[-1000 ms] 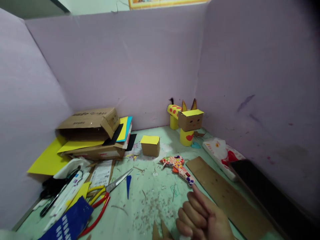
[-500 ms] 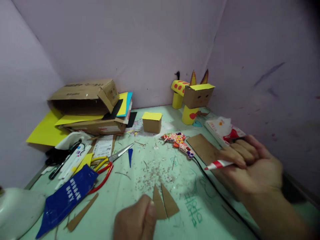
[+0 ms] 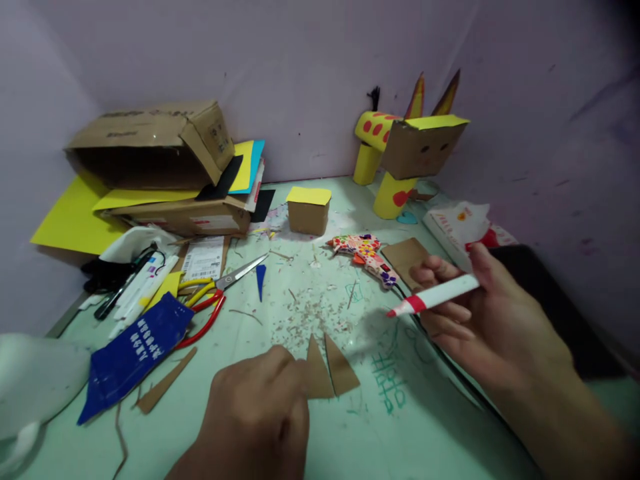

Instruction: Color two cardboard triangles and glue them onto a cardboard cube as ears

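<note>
One red-tipped marker (image 3: 443,294) in right-hand fingers (image 3: 453,327).

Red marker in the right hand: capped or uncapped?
Uncapped. The red marker in the right hand shows a bare, tapered red nib beyond its red band, with no cap over it.

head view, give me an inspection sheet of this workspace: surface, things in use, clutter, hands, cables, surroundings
Surface: green table, scribbled on, strewn with crumbs
Things in use: red-tipped marker; two cardboard triangles lying flat
Clutter: scissors, blue wrapper, pens and stacked boxes to the left; glue gun right of centre
Left hand: closed, beside the triangles; contact unclear
Right hand: holding the marker, tip pointing left
Cables: glue gun's black cable, running close by the right hand
Surroundings: lilac walls; cardboard toy at back right
</note>
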The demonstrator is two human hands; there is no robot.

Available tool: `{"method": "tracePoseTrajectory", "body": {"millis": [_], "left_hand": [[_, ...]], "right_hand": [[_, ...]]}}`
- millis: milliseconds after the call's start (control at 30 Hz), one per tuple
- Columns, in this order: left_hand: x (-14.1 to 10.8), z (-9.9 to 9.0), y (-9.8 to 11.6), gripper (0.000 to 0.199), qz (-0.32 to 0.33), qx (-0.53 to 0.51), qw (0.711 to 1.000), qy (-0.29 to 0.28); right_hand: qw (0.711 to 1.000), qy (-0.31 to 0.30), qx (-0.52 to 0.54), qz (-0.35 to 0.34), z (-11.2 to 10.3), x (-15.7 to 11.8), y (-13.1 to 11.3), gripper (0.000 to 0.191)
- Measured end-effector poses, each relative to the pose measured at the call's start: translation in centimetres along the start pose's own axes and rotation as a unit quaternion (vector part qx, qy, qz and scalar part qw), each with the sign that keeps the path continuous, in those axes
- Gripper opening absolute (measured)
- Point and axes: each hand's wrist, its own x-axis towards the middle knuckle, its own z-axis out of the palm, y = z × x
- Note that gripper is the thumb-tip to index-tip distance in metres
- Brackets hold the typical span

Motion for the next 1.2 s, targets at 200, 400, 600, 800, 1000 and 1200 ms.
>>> {"method": "tracePoseTrajectory", "body": {"millis": [200,400,600,800,1000,1200], "left_hand": [[-0.6,2.1,1.2,0.02,0.135,0.147,0.98,0.022],[-1.1,4.2,1.8,0.032,0.174,0.139,0.959,0.173],[-1.3,4.6,2.4,0.035,0.14,0.094,0.97,0.175],[-0.5,3.0,1.4,0.029,0.017,0.012,0.991,0.135],[0.5,1.9,0.5,0.033,-0.089,0.043,0.987,0.129],[0.4,2.7,1.2,0.019,0.065,-0.007,0.986,0.154]], "right_hand": [[0.999,0.033,0.028,0.027,-0.2,-1.4,0.5,0.037],[0.994,-0.019,-0.106,0.008,-1.4,-2.8,3.1,0.026],[0.979,-0.096,-0.162,-0.08,-1.7,-2.9,5.2,0.014],[0.846,-0.133,-0.439,-0.272,-2.5,-3.5,6.0,0.018],[0.729,-0.286,-0.554,-0.282,-2.2,-3.6,6.3,0.047],[0.675,-0.343,-0.602,-0.254,-1.8,-3.2,6.3,0.053]]}}
